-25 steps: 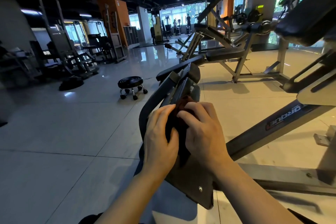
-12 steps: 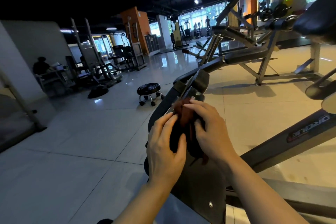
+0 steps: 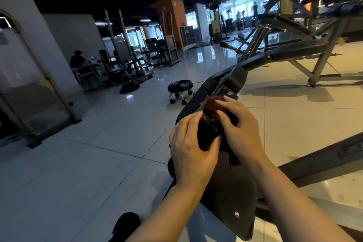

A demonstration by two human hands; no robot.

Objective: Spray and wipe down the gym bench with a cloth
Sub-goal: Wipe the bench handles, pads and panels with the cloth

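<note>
Running away from the camera toward the upper right, the long axis of the gym bench (image 3: pixel 231 192) is seen rising from its broad near end at the lower middle of the view to its narrow far end above the hands. A screw head is visible on the dark plate at the near end. A reddish-brown cloth (image 3: pixel 215 104) is pressed against a dark padded part of the bench, and a loose tail of it is seen hanging below the right wrist. The cloth is held under the curled fingers of the right hand (image 3: pixel 238 126), so this grip is closed on it. The left hand (image 3: pixel 191 147) is wrapped round the dark pad just beside the cloth, with the thumb lying across the pad toward the right hand; this grip is closed on the bench. The two hands are nearly touching.

A pale tiled floor (image 3: pixel 98 163) is seen beneath the bench. A small black stool on castors (image 3: pixel 180 89) is placed on it beyond the bench, to the left. Other gym frames are ranged further back, and a seated person (image 3: pixel 77 60) is seen at the far left.
</note>
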